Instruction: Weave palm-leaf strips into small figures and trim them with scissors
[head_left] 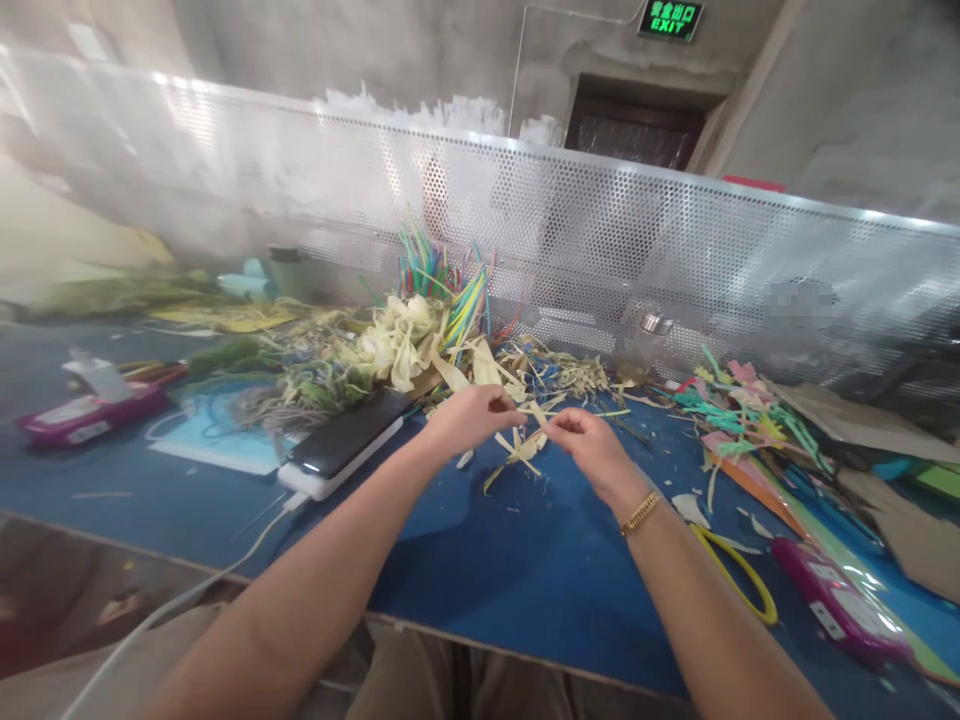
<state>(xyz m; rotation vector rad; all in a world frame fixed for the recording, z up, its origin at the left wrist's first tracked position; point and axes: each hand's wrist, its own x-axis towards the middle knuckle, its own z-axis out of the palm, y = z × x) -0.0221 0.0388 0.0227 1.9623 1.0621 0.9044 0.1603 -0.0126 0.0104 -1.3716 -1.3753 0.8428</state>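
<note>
My left hand (469, 417) and my right hand (590, 447) meet over the blue table (480, 570), both pinched on a small piece woven from pale yellow strips (527, 442). Loose strip ends stick out below and between the fingers. The right wrist wears a gold bracelet (640, 513). A pile of finished pale yellow strip flowers (397, 345) lies just behind the left hand.
A phone on a white power bank (341, 450) with a cable lies left of my left arm. Yellow-handled scissors (739, 570) and a purple box (840, 600) lie at right. Coloured straws (435, 275) stand against the perforated metal screen (600, 230). Another purple box (86, 415) sits far left.
</note>
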